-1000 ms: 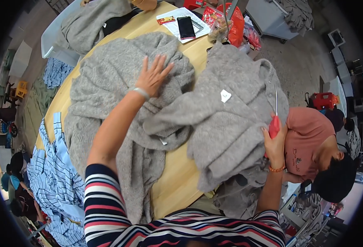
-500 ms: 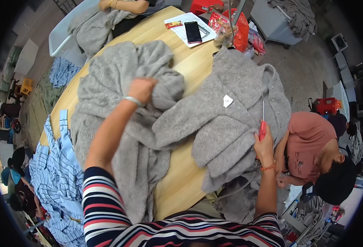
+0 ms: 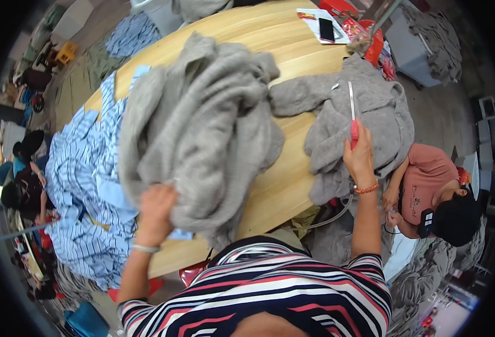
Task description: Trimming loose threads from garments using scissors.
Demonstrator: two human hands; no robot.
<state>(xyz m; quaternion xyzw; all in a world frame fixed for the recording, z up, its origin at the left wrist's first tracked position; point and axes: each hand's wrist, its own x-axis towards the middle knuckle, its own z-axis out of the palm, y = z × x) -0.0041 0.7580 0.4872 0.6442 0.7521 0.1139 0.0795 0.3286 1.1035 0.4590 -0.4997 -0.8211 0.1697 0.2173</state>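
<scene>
My left hand [image 3: 157,213], blurred by motion, is closed on the near left edge of a large rumpled grey knit sweater [image 3: 219,118]. The sweater is heaped across the middle of the table, partly smeared. In my right hand [image 3: 361,157] is a red-handled tool [image 3: 353,109] with a long, narrow metal blade pointing away from me. Beneath and beyond the blade lies another grey knit garment, a buttoned cardigan [image 3: 376,118] with one sleeve stretched left and a small white tag on it.
Blue striped garments [image 3: 84,185] are piled at the table's left. A phone [image 3: 326,30] rests on paper at the far edge, beside red bags [image 3: 373,48]. A person in a pink shirt [image 3: 427,174] sits at the right. A pale hose [image 3: 334,216] curves below my right wrist.
My left hand has come from the middle of the heap toward me, and the sweater has shifted and bunched. My right hand still holds the tool. The view has turned and shifted.
</scene>
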